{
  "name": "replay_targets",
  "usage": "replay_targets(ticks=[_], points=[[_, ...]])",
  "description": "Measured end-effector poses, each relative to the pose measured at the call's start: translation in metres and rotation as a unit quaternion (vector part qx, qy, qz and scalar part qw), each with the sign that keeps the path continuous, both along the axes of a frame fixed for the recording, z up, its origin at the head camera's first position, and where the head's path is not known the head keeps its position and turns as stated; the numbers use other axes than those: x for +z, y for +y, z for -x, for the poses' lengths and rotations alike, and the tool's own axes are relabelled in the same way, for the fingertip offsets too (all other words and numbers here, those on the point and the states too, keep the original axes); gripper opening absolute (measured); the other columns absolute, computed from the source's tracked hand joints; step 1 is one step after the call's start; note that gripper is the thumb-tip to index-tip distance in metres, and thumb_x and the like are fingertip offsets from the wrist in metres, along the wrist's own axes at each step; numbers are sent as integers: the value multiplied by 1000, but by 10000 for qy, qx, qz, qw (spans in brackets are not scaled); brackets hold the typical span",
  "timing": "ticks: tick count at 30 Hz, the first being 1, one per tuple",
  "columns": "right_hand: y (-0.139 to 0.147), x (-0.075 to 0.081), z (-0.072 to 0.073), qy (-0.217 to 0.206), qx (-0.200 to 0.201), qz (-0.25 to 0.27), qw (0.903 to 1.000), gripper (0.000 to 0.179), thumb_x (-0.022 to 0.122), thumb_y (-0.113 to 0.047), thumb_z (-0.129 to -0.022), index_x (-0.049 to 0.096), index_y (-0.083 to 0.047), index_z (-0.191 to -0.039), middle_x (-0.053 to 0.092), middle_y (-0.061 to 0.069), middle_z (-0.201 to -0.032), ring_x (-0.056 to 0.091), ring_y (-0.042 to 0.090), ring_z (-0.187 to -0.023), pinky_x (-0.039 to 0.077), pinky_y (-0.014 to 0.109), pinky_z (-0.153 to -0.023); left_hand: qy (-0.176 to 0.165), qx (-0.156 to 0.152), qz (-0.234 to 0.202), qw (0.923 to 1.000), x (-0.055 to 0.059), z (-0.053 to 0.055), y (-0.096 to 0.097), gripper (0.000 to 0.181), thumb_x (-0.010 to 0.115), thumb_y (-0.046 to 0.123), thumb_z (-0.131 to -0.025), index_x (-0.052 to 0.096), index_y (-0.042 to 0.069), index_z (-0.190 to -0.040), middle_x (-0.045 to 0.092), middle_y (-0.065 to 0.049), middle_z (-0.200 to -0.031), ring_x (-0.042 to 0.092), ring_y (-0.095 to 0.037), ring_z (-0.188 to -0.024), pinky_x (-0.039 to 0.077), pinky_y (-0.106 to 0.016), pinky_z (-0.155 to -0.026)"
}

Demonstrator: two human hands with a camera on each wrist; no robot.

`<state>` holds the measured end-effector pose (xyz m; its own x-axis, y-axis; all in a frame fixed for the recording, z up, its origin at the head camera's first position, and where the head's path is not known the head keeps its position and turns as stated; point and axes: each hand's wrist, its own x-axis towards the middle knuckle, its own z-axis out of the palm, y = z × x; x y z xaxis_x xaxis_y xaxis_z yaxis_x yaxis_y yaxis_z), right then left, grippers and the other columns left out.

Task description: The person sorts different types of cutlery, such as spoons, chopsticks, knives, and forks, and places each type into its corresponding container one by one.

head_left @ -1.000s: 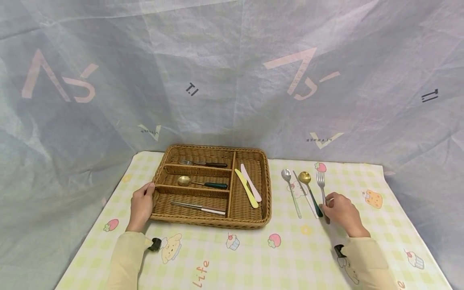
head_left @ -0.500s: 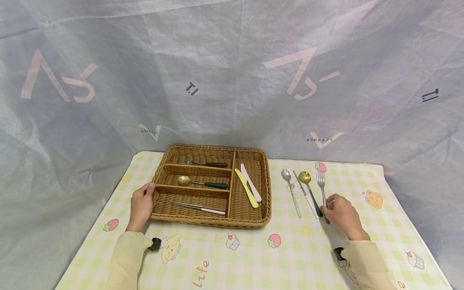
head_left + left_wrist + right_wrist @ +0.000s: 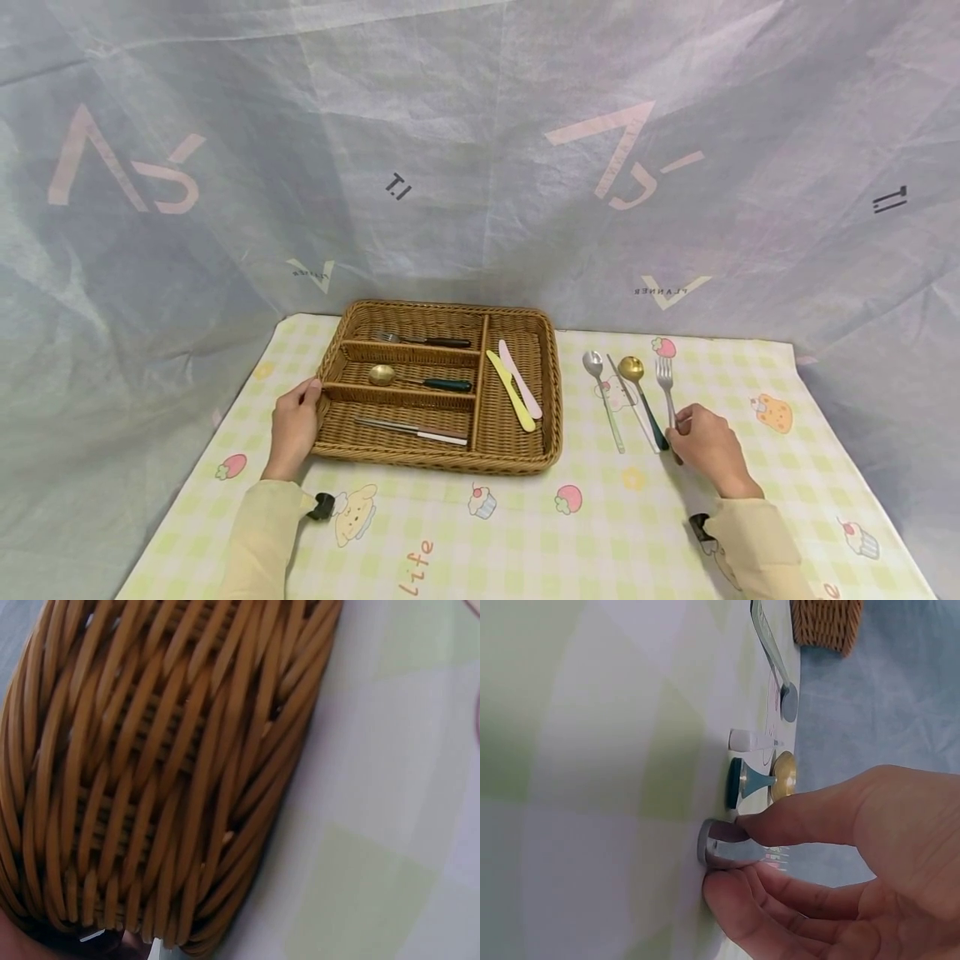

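My left hand grips the left end of a brown wicker cutlery tray, its thumb at the rim; the left wrist view shows the tray's woven wall up close. On the right, my right hand pinches the handle of a silver fork between thumb and fingers. The fork lies tines away from me, and the right wrist view shows its handle end close to the cloth. Just left of it lies a gold spoon with a dark green handle.
A chopstick pair and a silver spoon with a pale green handle lie between tray and gold spoon. Tray compartments hold a fork, a spoon, chopsticks, a yellow knife and a pink knife. A grey curtain hangs behind.
My right wrist has shifted very slightly to the left while the fingers stay at the fork's handle. The left hand and the tray look the same.
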<state>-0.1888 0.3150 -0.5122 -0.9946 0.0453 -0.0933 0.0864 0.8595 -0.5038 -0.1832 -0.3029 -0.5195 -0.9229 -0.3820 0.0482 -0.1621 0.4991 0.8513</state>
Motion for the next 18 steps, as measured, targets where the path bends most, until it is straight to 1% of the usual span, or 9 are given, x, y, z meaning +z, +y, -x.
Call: replay_targets(ticks=[1, 3, 5, 6, 8, 10, 12, 14, 18], points=[[0, 0, 0, 19, -7, -10, 10000, 28, 66, -9, -97, 60, 12, -113, 68, -1, -65, 62, 21, -67, 48, 35, -59, 9, 8, -17, 10000, 0, 0, 0, 53, 40, 44, -117, 70, 3, -131, 44, -2, -59, 44, -28, -61, 40, -40, -73], [0, 0, 1, 40, -20, -16, 10000, 27, 66, -9, -96, 60, 12, -111, 68, 0, -65, 62, 21, -66, 48, 35, -59, 10, 31, -14, 10000, 0, 0, 0, 54, 41, 44, -117, 70, 3, -135, 48, -2, -65, 51, -28, -72, 46, -43, -81], [0, 1, 2, 50, -43, -14, 10000, 26, 67, -9, -95, 61, 12, -110, 67, 1, -65, 62, 21, -65, 48, 36, -58, 6, 58, 1, 10000, 0, -1, 0, 54, 41, 44, -117, 68, 5, -142, 49, -5, -68, 50, -31, -78, 44, -44, -88], [0, 1, 2, 55, -52, -11, 10000, 26, 67, -9, -95, 61, 11, -109, 68, 2, -65, 62, 21, -65, 49, 36, -58, -4, 56, 5, 10000, -1, -1, 0, 54, 40, 44, -117, 68, 5, -142, 49, -5, -69, 50, -32, -80, 43, -45, -89], [-1, 2, 2, 59, -71, 4, 10000, 25, 67, -9, -94, 61, 11, -108, 68, 3, -66, 62, 22, -65, 48, 36, -58, -32, 40, 34, 10000, -1, -1, 0, 55, 40, 44, -117, 66, 6, -145, 49, -5, -68, 49, -30, -79, 43, -44, -89], [0, 2, 3, 58, -82, 12, 9999, 25, 67, -9, -94, 61, 11, -107, 68, 4, -68, 62, 22, -65, 48, 35, -58, -55, 10, 23, 10000, -1, -1, -1, 55, 39, 45, -117, 66, 5, -145, 45, -4, -62, 45, -31, -67, 39, -43, -82], [0, 2, 3, 33, -97, 25, 9999, 24, 68, -9, -93, 62, 10, -107, 68, 4, -69, 61, 22, -65, 47, 34, -58, -78, -12, 24, 10000, -1, -1, -1, 56, 39, 45, -118, 64, 5, -149, 45, -2, -59, 44, -28, -63, 39, -42, -81], [0, 1, 3, 4, -108, 41, 9999, 25, 67, -9, -93, 62, 11, -107, 68, 5, -70, 61, 22, -66, 47, 34, -58, -86, -17, 10, 10000, -1, -1, -1, 57, 39, 45, -117, 62, 5, -151, 45, -1, -59, 44, -26, -62, 39, -42, -82], [1, 0, 3, -28, -155, 41, 9999, 25, 67, -9, -92, 62, 11, -106, 69, 7, -73, 62, 23, -67, 47, 34, -58, -89, 2, -4, 10000, 0, -1, 0, 57, 39, 45, -118, 61, 5, -152, 46, -2, -62, 46, -26, -67, 40, -42, -85]])
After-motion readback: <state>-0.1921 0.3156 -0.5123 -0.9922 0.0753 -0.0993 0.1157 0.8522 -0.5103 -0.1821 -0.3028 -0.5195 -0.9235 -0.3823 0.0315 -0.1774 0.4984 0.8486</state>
